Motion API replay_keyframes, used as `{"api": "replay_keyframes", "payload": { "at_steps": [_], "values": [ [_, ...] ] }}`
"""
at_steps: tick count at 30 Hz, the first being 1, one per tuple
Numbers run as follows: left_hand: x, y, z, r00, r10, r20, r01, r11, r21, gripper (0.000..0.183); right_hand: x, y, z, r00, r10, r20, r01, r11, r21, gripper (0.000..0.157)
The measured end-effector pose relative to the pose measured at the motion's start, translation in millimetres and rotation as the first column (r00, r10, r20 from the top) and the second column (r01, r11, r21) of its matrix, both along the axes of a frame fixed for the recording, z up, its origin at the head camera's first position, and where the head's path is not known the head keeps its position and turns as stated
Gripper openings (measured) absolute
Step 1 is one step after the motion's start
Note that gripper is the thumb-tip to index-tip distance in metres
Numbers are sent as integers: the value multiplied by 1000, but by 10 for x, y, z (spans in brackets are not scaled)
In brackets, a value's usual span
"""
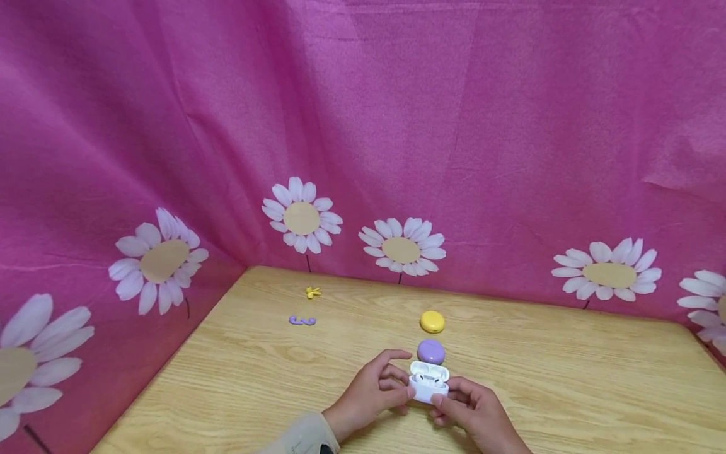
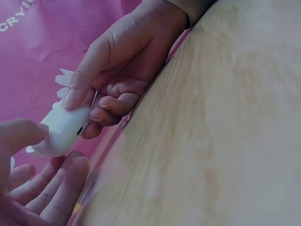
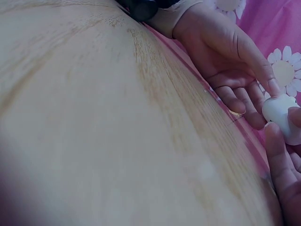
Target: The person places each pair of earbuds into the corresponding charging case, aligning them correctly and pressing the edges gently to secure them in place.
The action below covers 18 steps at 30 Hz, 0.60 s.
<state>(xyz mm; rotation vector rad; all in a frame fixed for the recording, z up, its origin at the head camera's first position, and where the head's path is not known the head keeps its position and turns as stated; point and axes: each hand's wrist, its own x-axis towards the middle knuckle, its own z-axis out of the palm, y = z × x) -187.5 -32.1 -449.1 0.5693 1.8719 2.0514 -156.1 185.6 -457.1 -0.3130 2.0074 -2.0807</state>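
Observation:
A white earbud case (image 1: 428, 392) is held between both hands above the table, its lid tipped back. White earbuds (image 1: 435, 382) sit inside it. My left hand (image 1: 368, 392) grips the case's left side with the thumb in front and the index finger extended near the lid. From the right, my right hand (image 1: 479, 413) pinches the case, thumb on its front and fingers behind. In the left wrist view the case (image 2: 63, 129) shows its smooth underside between both thumbs. Part of the case (image 3: 281, 110) appears at the right edge of the right wrist view.
Just behind the white case lies a round purple case (image 1: 431, 351), with a round yellow case (image 1: 432, 321) farther back. Purple earbuds (image 1: 302, 321) and yellow earbuds (image 1: 313, 292) lie to the left on the wooden table (image 1: 227, 378). A pink flowered cloth (image 1: 397, 126) surrounds the table.

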Motion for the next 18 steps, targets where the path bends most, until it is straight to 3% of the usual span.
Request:
{"api": "replay_keyframes", "payload": {
  "at_steps": [12, 18],
  "values": [
    [-16, 16, -51, 999, -12, 46, 11, 1000, 25, 44, -8, 10, 12, 1000, 13, 22, -13, 1000, 26, 36],
    [-10, 38, -56, 998, 0, 62, -3, 999, 47, 42, 1, 29, 42, 999, -18, 47, 19, 1000, -4, 49]
  ]
}}
